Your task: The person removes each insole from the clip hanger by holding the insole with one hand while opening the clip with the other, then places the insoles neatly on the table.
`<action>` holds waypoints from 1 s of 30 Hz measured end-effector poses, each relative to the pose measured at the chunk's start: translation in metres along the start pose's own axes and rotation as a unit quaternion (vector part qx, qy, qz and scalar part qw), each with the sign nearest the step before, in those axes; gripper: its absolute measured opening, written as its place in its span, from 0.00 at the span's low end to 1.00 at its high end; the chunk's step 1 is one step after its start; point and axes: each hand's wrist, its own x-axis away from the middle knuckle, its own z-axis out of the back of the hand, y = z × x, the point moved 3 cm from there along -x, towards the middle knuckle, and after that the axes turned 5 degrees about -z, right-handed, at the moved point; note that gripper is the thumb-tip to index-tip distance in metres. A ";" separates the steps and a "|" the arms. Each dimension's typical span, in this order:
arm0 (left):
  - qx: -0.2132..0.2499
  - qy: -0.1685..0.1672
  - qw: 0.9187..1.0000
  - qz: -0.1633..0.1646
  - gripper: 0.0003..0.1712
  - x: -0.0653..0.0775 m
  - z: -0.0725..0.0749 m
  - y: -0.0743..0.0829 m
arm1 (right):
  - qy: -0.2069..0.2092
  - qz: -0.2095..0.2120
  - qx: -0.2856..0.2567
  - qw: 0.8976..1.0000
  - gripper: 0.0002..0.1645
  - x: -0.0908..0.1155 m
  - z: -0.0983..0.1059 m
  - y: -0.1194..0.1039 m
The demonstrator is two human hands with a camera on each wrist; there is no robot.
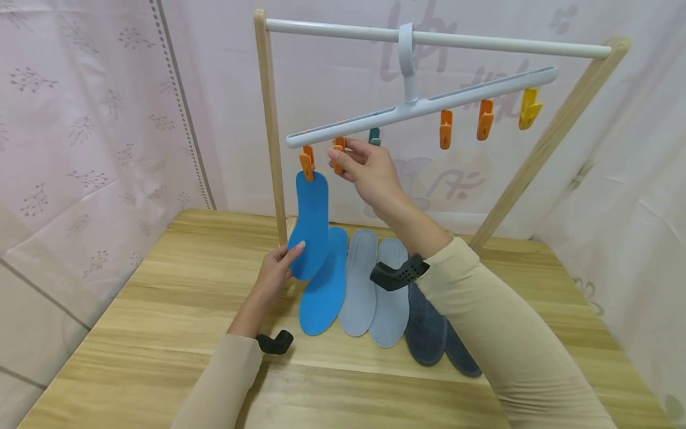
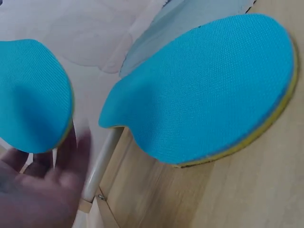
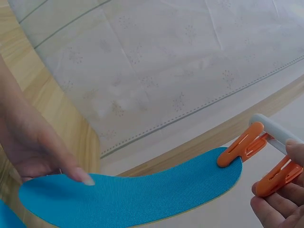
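A blue insole (image 1: 312, 208) hangs heel up from an orange clip (image 1: 307, 164) at the left end of the white hanger (image 1: 370, 121). My left hand (image 1: 274, 271) holds its lower, wider end, thumb on the front face and fingers behind. Beside that clip, my right hand (image 1: 375, 176) pinches a second orange clip (image 3: 278, 176) between thumb and fingers. On the table below lies another blue insole (image 2: 209, 90), its yellowish edge visible in the left wrist view.
Two grey insoles (image 1: 360, 286) and two dark insoles (image 1: 427, 328) lie to the right, partly behind my right forearm. More clips (image 1: 485, 122) hang along the hanger, which hooks over a white rod (image 1: 343, 31) on wooden posts (image 1: 272, 119). The wooden table (image 1: 177, 310) meets a patterned curtain.
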 end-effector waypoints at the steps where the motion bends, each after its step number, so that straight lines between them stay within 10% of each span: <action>1: 0.010 -0.006 1.000 0.001 0.39 0.001 0.000 -0.001 | -0.001 0.002 0.000 1.000 0.32 0.000 0.000 0.000; 15: 0.023 -0.076 0.997 -0.007 0.28 0.016 -0.007 0.001 | -0.012 0.012 -0.014 1.000 0.32 0.002 -0.002 -0.002; 30: 0.013 -0.008 1.000 0.005 0.27 0.025 -0.008 0.012 | -0.017 0.024 -0.029 0.999 0.34 0.005 -0.006 0.000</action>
